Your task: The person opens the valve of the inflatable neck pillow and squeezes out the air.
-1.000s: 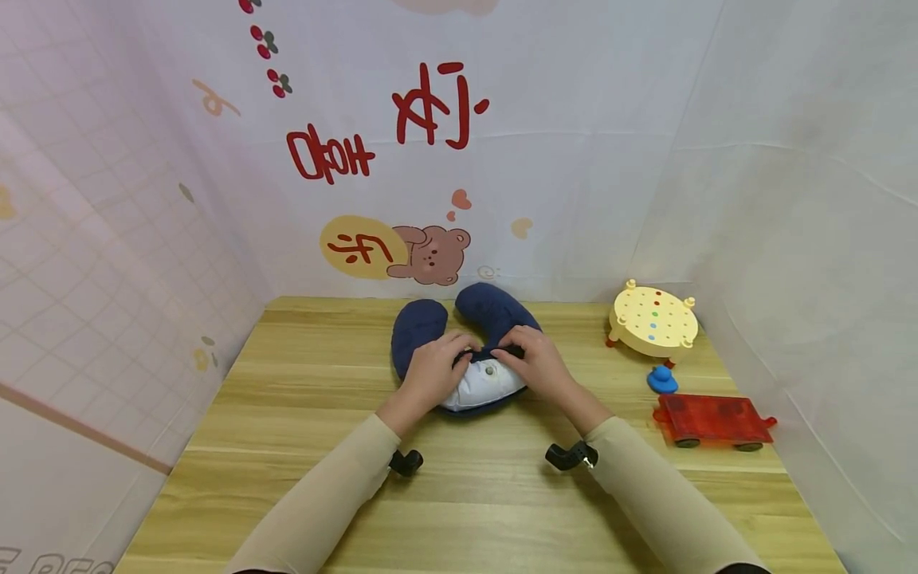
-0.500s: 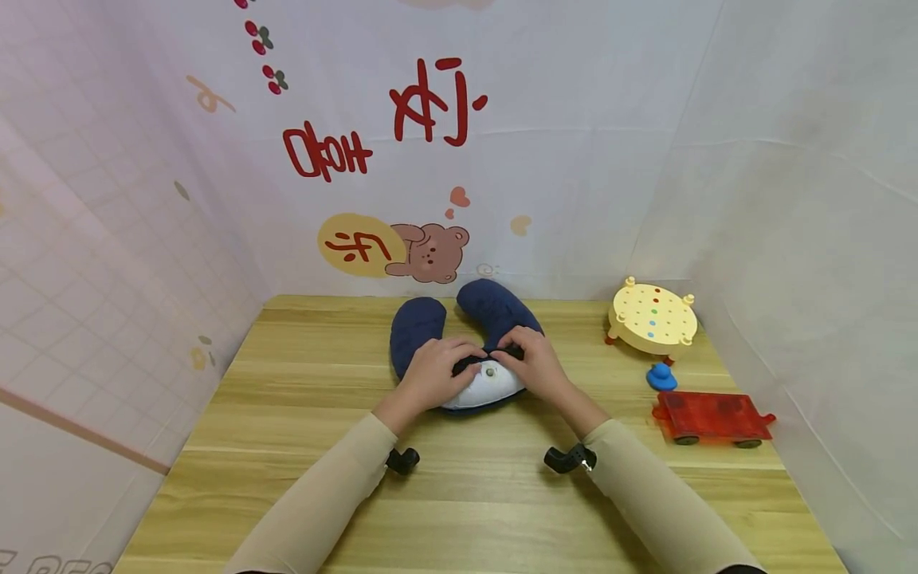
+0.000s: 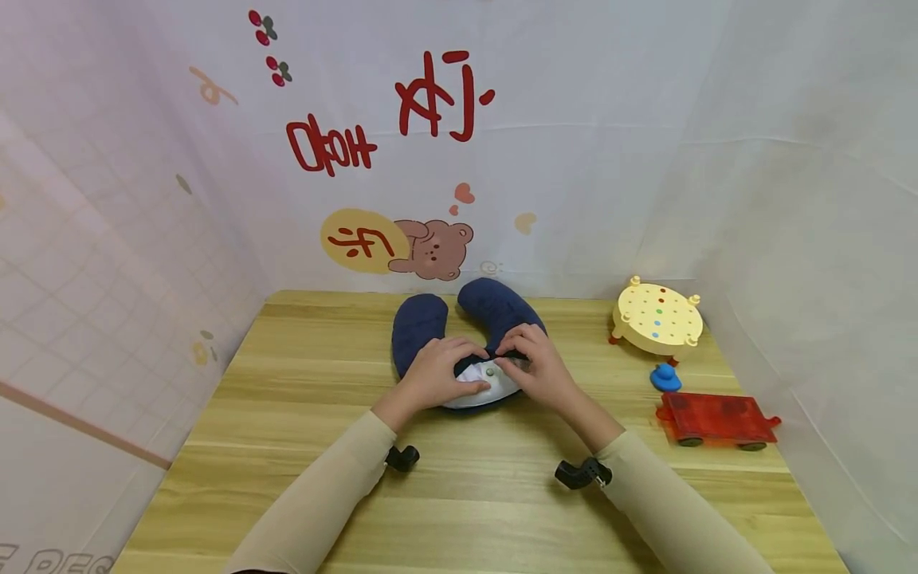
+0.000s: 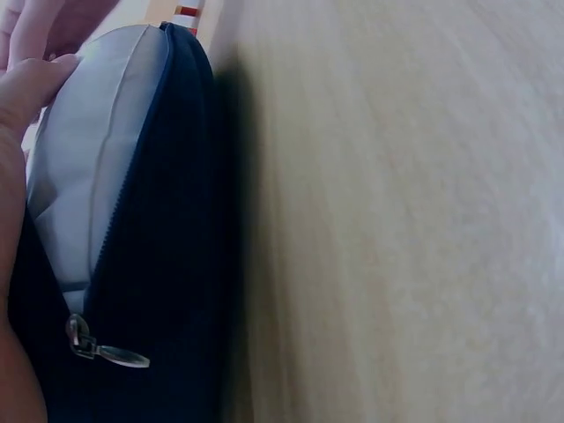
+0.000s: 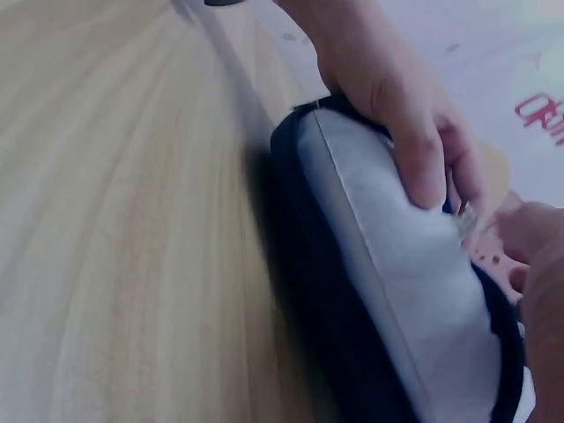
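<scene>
A navy U-shaped neck pillow (image 3: 419, 327) lies on the table with its ends pointing away from me. Its cover is unzipped along the near curve, baring a white inner cushion (image 3: 504, 388) with a small round greenish spot. My left hand (image 3: 437, 371) holds the upper edge of the opening, its thumb spread over the white cushion. On the other side, my right hand (image 3: 541, 365) pinches the cover's edge between thumb and fingers. In the left wrist view, a metal zipper pull (image 4: 123, 357) hangs at one end of the opening.
At the right of the wooden table (image 3: 473, 510) stand a pale yellow round pegged toy (image 3: 658, 319), a small blue duck (image 3: 665, 378) and a translucent red wheeled cart (image 3: 720, 418). White printed wall sheets (image 3: 574, 199) close off the back and sides.
My left thumb has moved from near the opening's upper edge down onto the white cushion. My right hand has shifted slightly along the edge, and its wrist has swung a little right. The pillow stays in place.
</scene>
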`<action>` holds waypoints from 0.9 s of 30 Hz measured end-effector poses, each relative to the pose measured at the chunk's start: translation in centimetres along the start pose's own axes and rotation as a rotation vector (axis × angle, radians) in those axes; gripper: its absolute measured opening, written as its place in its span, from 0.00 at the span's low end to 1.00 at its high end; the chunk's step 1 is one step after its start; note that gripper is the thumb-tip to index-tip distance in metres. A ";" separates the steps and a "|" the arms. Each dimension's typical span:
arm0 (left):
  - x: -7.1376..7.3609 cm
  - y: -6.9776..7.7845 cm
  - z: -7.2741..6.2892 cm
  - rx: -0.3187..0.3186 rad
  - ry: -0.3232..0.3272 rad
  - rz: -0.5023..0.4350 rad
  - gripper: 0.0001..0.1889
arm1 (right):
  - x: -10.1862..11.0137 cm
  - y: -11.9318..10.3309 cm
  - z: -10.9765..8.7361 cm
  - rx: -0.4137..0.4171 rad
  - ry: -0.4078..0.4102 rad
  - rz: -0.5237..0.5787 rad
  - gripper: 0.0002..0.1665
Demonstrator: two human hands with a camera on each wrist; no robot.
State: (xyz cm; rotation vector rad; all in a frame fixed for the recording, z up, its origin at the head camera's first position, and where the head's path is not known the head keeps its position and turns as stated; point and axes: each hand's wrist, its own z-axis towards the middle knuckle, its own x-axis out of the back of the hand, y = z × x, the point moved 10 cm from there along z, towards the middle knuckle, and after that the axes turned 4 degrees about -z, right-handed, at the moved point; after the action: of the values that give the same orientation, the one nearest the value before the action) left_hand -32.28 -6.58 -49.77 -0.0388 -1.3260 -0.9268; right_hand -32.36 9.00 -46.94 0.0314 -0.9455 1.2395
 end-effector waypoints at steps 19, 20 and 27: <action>-0.3 0.5 -0.3 -0.006 0.015 0.031 0.23 | -1.6 -3.5 -0.2 0.136 -0.131 -0.146 0.09; -0.3 0.5 -0.3 -0.004 0.016 0.038 0.23 | -1.6 -3.4 -0.3 0.133 -0.122 -0.133 0.09; -0.3 0.3 -0.1 -0.002 0.029 0.052 0.21 | -1.4 -3.0 -0.4 0.141 -0.053 -0.069 0.12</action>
State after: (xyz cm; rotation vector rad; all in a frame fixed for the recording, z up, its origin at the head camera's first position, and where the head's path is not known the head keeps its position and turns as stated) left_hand -31.98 -6.29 -49.92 -0.0607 -1.2914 -0.8820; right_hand -29.72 6.93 -46.66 0.2074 -0.8943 1.2446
